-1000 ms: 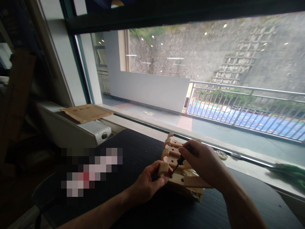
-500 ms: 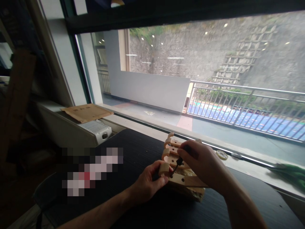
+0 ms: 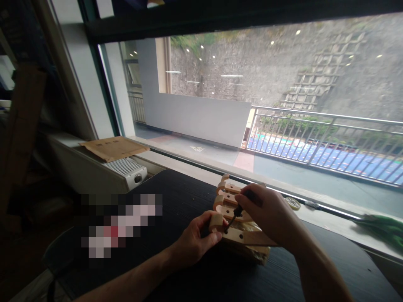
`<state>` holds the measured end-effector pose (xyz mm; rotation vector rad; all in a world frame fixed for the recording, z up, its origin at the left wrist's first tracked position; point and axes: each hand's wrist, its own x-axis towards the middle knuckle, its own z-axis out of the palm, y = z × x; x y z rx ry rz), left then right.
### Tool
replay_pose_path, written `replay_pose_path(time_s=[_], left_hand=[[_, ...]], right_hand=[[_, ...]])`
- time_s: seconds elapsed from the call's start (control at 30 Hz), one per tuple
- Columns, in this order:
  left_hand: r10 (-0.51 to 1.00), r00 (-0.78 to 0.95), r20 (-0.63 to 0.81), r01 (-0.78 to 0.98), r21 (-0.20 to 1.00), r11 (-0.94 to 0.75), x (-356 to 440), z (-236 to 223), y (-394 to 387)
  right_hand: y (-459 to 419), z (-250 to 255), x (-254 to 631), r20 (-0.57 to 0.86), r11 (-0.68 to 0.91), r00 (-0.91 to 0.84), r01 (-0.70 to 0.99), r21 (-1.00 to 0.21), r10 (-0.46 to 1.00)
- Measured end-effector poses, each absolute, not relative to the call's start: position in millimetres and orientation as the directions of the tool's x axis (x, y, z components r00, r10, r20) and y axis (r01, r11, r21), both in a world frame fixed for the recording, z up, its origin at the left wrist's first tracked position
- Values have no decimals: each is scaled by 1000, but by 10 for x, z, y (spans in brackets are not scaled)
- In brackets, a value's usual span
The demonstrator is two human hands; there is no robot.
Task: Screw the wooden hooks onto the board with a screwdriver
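My right hand (image 3: 260, 203) is closed round the dark handle of a screwdriver (image 3: 237, 211). Its shaft slants down to the left, with the tip at a hole in the nearest of several pale wooden hooks (image 3: 233, 235). The curled end of that hook is pinched between the thumb and fingers of my left hand (image 3: 197, 237). Behind it, more curved wooden hooks (image 3: 219, 201) lie side by side, their flat parts pierced with dark holes. Under them is a block wrapped in brownish, shiny film (image 3: 260, 253). My right hand hides the far ends of the hooks.
The dark table (image 3: 176, 201) stands against a large window with a pale sill (image 3: 176, 165). On the sill are a roll of tape (image 3: 292, 203) and a green cloth-like thing (image 3: 380, 230). A brown envelope (image 3: 115, 147) lies on a white heater (image 3: 126, 167) at left.
Very little differs. My right hand has shifted slightly on the screwdriver, while my left hand keeps its grip on the hook. The view has moved a trace.
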<state>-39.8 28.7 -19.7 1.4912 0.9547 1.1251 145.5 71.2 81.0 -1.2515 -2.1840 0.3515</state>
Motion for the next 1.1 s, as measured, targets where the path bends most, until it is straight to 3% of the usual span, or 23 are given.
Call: replay_pose_path(time_s=[0.23, 0.73, 1.1], left_hand=[[947, 253, 200, 48, 975, -219, -392, -158, 280], [950, 261, 171, 15, 983, -181, -393, -182, 282], [936, 264, 231, -12, 972, -236, -391, -170, 286]], right_hand=[[683, 829, 1459, 371, 561, -421, 632, -535, 828], [695, 826, 1409, 374, 490, -331, 706, -512, 866], [604, 836, 1375, 375, 570, -431, 658, -492, 821]])
